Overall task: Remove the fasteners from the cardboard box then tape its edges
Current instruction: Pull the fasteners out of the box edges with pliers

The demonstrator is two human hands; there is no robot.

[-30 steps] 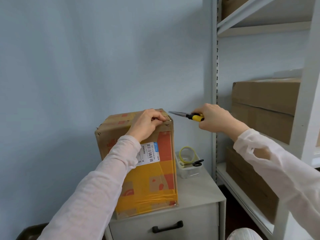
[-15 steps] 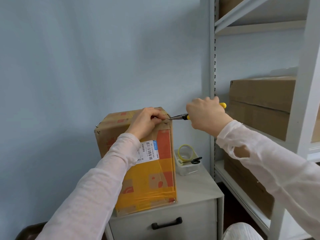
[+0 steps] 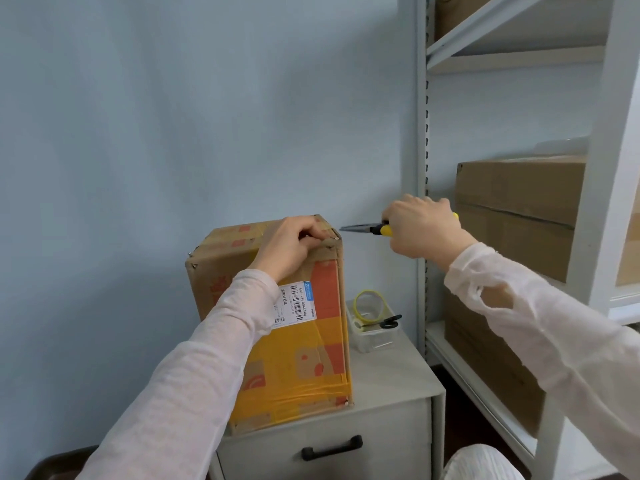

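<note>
L hand (image 3: 294,244) grips 1 box (image 3: 304,358), top corner; R hand (image 3: 422,230) holds 1 pliers (image 3: 363,229).

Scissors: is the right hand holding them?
No, the right hand grips the pliers, while the scissors lie across the clear container beside the cardboard box.

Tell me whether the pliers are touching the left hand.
Apart. The head view shows the tip of the pliers just right of the top corner of the cardboard box, clear of the left hand gripping that edge.
</note>
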